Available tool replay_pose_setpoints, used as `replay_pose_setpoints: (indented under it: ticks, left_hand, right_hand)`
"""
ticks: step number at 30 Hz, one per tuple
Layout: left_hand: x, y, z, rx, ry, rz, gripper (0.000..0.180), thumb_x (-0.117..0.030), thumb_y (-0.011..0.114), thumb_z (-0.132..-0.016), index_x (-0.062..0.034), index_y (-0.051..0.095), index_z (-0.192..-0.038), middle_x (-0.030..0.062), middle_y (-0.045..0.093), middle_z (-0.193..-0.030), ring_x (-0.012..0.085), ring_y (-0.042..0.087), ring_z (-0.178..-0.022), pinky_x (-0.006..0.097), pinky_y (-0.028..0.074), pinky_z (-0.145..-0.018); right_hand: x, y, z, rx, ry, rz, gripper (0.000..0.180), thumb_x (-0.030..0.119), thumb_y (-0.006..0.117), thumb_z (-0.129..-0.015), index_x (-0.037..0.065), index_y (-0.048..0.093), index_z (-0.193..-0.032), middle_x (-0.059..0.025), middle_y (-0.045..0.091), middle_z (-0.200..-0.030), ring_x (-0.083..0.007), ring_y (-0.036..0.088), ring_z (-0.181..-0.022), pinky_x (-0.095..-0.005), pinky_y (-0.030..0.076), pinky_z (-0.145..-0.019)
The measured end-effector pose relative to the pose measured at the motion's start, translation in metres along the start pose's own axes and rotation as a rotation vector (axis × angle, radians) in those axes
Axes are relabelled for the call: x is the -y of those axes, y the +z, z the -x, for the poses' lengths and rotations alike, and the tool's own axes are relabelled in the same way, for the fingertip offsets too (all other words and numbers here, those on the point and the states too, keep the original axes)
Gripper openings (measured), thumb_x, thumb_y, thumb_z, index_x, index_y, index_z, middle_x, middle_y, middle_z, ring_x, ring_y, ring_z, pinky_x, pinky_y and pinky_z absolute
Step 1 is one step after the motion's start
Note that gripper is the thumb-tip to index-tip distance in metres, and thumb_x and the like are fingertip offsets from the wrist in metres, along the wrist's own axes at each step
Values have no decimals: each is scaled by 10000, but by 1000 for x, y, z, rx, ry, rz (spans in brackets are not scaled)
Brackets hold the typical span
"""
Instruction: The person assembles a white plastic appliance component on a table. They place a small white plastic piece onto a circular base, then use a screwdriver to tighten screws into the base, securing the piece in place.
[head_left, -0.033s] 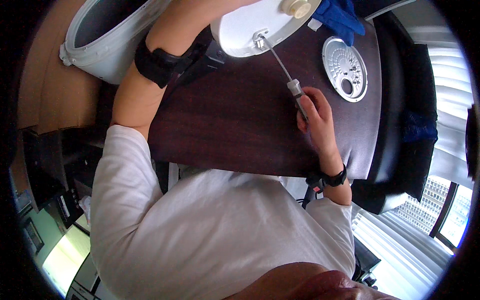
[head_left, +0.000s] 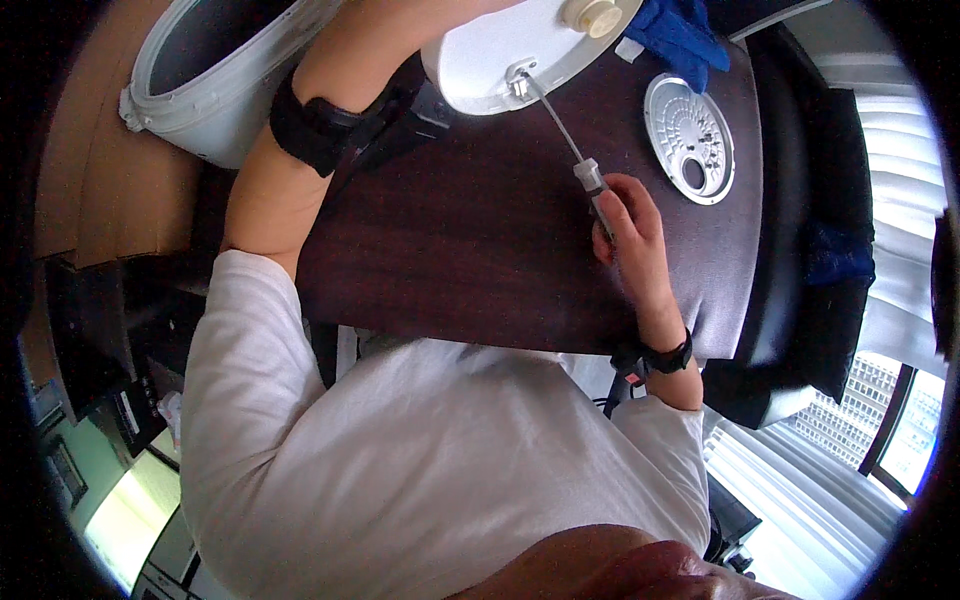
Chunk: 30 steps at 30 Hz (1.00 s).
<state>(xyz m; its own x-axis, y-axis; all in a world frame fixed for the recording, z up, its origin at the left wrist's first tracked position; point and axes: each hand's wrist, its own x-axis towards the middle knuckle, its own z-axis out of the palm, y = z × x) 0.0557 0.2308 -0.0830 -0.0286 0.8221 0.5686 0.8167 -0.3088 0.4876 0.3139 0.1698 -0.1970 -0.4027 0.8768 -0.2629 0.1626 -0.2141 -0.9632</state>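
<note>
— What can't you make out here?

— The left hand itself: the forearm with its black wrist strap [head_left: 312, 128] runs up to the top edge, and the hand is cut off there, so I cannot tell whether its fingers are closed or spread. The tip of the screwdriver is also hard to read where it meets a small metal bracket [head_left: 520, 82].

— And the right hand?

— The right hand [head_left: 628, 225] is wrapped tight around the handle of a slim screwdriver with a thin steel shaft and pale collar [head_left: 572, 150], fingers curled shut on it. It hovers over the dark brown wood-grain table [head_left: 470, 240].

— Where is the piece being worked on?

— The smooth white rounded plastic appliance lid [head_left: 500, 50] sits at the table's far edge, partly cropped, a cream knob on top. Right of it lies a round, ribbed silvery metal plate with holes [head_left: 690, 135], beside a crumpled blue cloth [head_left: 680, 35]. Far left, a white bucket-like plastic housing [head_left: 200, 100] stands apart.
</note>
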Motion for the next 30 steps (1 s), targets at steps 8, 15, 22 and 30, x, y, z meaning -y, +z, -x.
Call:
replay_pose_setpoints:
  ticks: [8,15,22,30]
  left_hand:
    - [-8,-1,4,25,-39,14,148,-48,438,-842,34,488,-956,256,587,-874,394,585,-862,427,467,-717]
    - [-13,-3,8,37,-6,-1,154,-47,457,-853,34,490,-979,238,597,-918,360,598,-875,401,485,-731]
    - [-13,-3,8,25,-6,-30,155,-43,456,-844,33,489,-976,246,589,-921,372,589,-879,413,478,-745]
    - [-11,1,8,-8,22,-2,170,-31,464,-810,38,487,-963,261,582,-918,399,570,-897,447,458,-758]
  right_hand:
    - [4,7,7,-46,-21,165,222,152,535,-900,14,481,-1066,-43,532,-776,-64,470,-541,-209,367,-456]
    - [0,17,12,-146,-254,487,260,144,604,-852,-1,500,-1041,-119,589,-846,-181,561,-780,-311,454,-709]
    - [1,19,13,-122,-234,348,287,225,546,-884,13,511,-1073,-78,551,-782,-160,533,-690,-287,436,-604]
    - [10,10,3,116,378,-754,334,248,360,-930,14,490,-1131,-58,513,-811,-92,393,-539,-216,296,-432]
